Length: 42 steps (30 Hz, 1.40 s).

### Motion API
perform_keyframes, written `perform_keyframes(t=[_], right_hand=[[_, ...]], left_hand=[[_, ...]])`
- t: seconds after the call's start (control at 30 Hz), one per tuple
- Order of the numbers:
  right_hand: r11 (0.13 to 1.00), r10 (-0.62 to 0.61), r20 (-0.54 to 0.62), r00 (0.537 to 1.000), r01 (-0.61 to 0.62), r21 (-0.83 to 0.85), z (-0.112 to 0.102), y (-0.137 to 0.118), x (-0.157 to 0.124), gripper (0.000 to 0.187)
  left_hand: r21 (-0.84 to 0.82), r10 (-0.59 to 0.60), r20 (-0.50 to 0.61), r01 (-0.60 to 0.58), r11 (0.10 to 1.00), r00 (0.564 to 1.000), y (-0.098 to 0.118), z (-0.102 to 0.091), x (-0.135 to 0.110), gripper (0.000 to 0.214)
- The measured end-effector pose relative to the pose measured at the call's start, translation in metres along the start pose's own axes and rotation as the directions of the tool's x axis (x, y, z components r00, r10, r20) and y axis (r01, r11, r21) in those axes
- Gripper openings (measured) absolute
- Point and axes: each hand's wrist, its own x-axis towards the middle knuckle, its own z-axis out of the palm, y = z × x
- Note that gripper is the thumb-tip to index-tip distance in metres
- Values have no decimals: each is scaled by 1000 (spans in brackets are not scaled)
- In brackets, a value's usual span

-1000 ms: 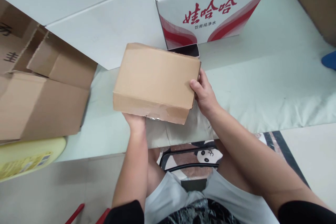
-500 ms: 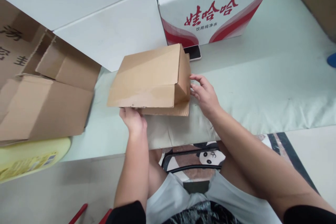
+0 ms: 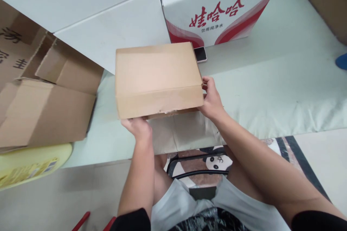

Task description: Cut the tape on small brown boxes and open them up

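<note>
A small brown cardboard box (image 3: 157,68) is held between both hands over the table's front part. Its near flap slopes down toward me, and a lower flap edge shows beneath it. My left hand (image 3: 137,127) grips the box from below at the near left corner; its fingertips are hidden under the cardboard. On the other side, my right hand (image 3: 211,97) is closed on the near right corner, with some fingers behind the side and the thumb below the flap.
A white carton with red lettering (image 3: 217,14) and a larger white box (image 3: 116,32) stand behind. A phone (image 3: 200,54) lies by the carton. Open brown cartons (image 3: 59,112) and a yellow container (image 3: 35,162) are at left. A pale green cloth (image 3: 271,90) covers the table.
The box has turned so its near flap faces me more squarely, and it sits slightly further right. My right hand has closed onto its right corner; the left keeps its hold.
</note>
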Motion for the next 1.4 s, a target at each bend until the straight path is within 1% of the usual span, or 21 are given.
perform_keyframes(t=[0.1, 0.17, 0.23, 0.3, 0.37, 0.4, 0.47, 0.53, 0.57, 0.63, 0.7, 0.77, 0.87, 0.93, 1.0, 1.07, 1.13, 1.2, 1.23, 1.3, 1.4], right_hand=[[998, -37, -39, 999, 35, -52, -2, 2, 1, 80], [991, -89, -64, 994, 82, -104, -2, 5, 0, 87], [982, -138, -94, 986, 124, -141, 0, 9, 0, 91], [978, -157, -149, 976, 132, -161, 2, 12, 0, 86], [977, -158, -208, 965, 123, -173, 2, 13, 0, 80], [977, -163, -220, 962, 126, -175, 2, 13, -1, 78], [974, -189, -196, 962, 158, -163, 1, 13, -1, 77], [970, -225, -140, 964, 208, -127, -1, 11, -2, 70], [969, -237, -120, 964, 226, -104, -2, 10, -2, 64], [971, -236, -111, 965, 230, -64, -3, 7, -2, 52], [976, -216, -108, 970, 213, -37, -4, 3, -2, 45], [981, -196, -94, 976, 195, -16, -4, -1, -2, 45], [981, -192, -79, 978, 192, -4, -3, -3, -2, 51], [978, -208, -99, 973, 207, -24, -4, -2, -1, 53], [974, -227, -129, 965, 221, -58, -5, 0, -1, 52], [973, -227, -150, 962, 217, -84, -7, 3, 0, 51], [972, -223, -161, 962, 208, -106, -8, 5, 2, 53], [966, -237, -161, 958, 215, -141, -8, 7, 3, 55], [962, -248, -160, 955, 223, -159, -8, 8, 4, 55], [956, -261, -162, 952, 232, -178, -9, 8, 5, 54], [958, -258, -162, 953, 229, -174, -10, 7, 4, 51]], left_hand=[[-27, 125, 67, -124, 992, 990, 4, 4, -4, 36], [-19, 169, 62, -168, 986, 984, 6, 7, -6, 38], [18, 204, 28, -204, 979, 979, 8, 9, -6, 41], [51, 232, 8, -232, 971, 973, 8, 8, -7, 42], [75, 255, 17, -256, 964, 967, 7, 5, -8, 43], [81, 259, 35, -261, 962, 965, 6, 4, -9, 43], [83, 237, 87, -244, 966, 968, 3, 2, -9, 44], [72, 177, 120, -186, 980, 977, 2, 1, -8, 45], [64, 141, 118, -149, 987, 983, 2, 1, -7, 45], [29, 77, 75, -79, 996, 994, 3, 2, -5, 47], [-26, -7, 43, 8, 1000, 999, 5, 3, -3, 51], [-52, -77, 58, 80, 995, 995, 6, 2, -1, 52], [-43, -130, 126, 137, 990, 983, 3, -2, 1, 53], [-56, -203, 189, 217, 975, 961, -1, -5, 1, 57], [-64, -316, 269, 344, 937, 910, -5, -9, 0, 63], [-49, -398, 341, 439, 897, 852, -7, -11, -1, 65], [-33, -450, 395, 502, 864, 801, -6, -13, -1, 62], [-38, -482, 429, 548, 835, 764, -3, -13, 0, 61], [-52, -491, 439, 567, 822, 752, 0, -13, 0, 63], [-83, -502, 445, 592, 802, 742, 5, -11, 2, 70], [-106, -516, 415, 603, 791, 750, 9, -9, 3, 79]])
